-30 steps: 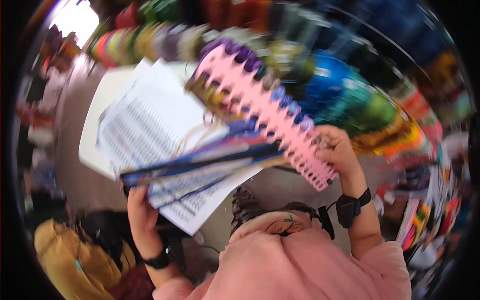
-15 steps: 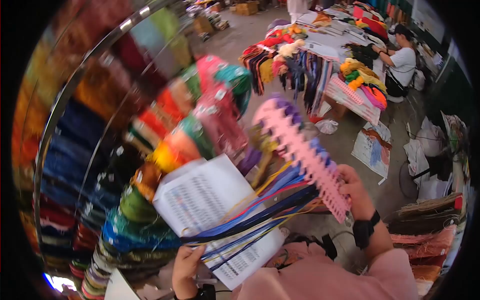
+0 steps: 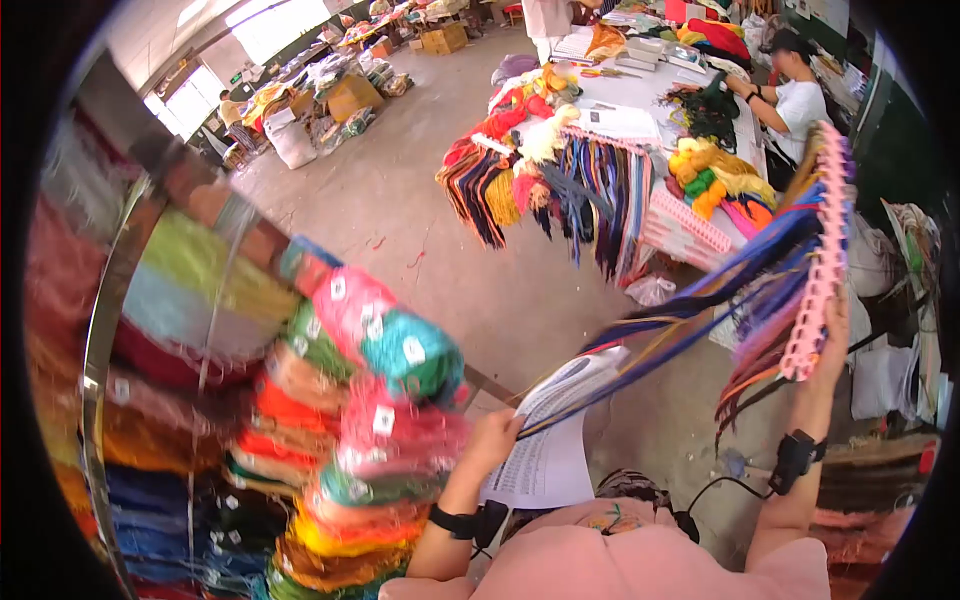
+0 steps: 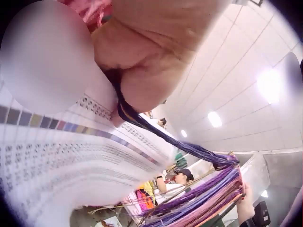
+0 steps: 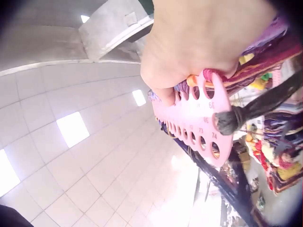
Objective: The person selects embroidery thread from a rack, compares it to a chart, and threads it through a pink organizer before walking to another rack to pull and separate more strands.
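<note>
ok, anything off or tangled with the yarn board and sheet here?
Nothing looks damaged or spilled. The right hand holds the pink holed board upright, and its yarn strands stretch taut across to the left hand, which pinches them against the printed sheet. Some loose strand ends dangle below the board.

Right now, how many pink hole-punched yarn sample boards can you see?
2. One pink board is raised in the right hand, yarn strands trailing to the left hand. A second pink board hangs at the edge of the far table. Others may be hidden under yarn.
</note>
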Demonstrator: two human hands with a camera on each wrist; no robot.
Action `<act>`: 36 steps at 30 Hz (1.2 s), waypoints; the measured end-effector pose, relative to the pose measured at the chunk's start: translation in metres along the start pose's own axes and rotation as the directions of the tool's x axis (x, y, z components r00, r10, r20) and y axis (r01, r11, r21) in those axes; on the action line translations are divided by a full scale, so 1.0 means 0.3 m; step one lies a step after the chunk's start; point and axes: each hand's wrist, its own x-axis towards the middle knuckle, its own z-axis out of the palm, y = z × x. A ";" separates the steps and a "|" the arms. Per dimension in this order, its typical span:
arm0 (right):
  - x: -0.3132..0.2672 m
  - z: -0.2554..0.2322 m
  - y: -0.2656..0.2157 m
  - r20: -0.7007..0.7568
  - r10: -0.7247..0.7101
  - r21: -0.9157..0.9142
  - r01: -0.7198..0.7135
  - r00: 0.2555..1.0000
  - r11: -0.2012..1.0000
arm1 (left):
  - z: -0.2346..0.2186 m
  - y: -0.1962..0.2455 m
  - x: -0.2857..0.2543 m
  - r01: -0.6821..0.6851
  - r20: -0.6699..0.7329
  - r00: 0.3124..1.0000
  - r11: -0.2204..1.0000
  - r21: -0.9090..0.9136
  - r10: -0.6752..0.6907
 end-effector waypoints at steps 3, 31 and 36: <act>0.224 0.076 0.003 0.004 -0.148 -0.122 0.148 0.989 0.981 | -0.003 0.030 0.249 0.048 -0.086 0.995 0.997 0.067 -0.043; 0.771 2.272 1.271 0.934 0.170 0.045 -0.575 0.314 0.817 | -0.573 -0.268 0.896 0.454 -0.780 0.113 0.731 -0.510 -0.615; 0.529 2.791 1.490 0.973 0.216 -0.211 -0.672 -0.077 0.710 | -0.478 -0.244 0.859 0.497 -0.765 0.112 0.703 -0.509 -0.634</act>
